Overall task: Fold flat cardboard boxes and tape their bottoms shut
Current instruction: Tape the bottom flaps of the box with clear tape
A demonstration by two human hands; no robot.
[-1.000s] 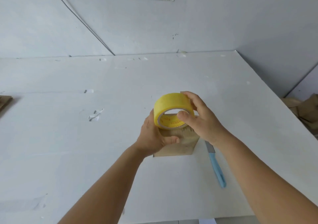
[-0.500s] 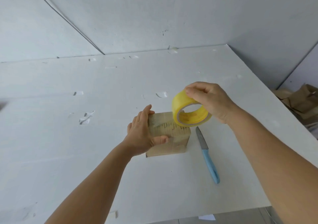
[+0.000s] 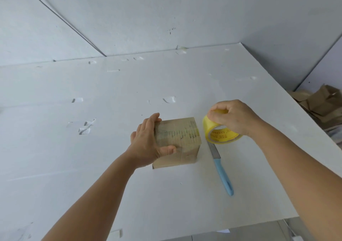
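Now the cardboard box (image 3: pixel 177 140) stands mid-table (image 3: pixel 74 166), tape across its top; your left hand (image 3: pixel 148 144) grasps its left side. Just right, your right hand (image 3: pixel 233 116) clenches round the yellow tape roll (image 3: pixel 220 135), above the blue-handled knife (image 3: pixel 222 172).

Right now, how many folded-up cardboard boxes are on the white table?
1. The cardboard box stands mid-table, held by the left hand, just left of the tape roll. Brown cardboard lies heaped off the table's right edge; boxes there can't be counted.
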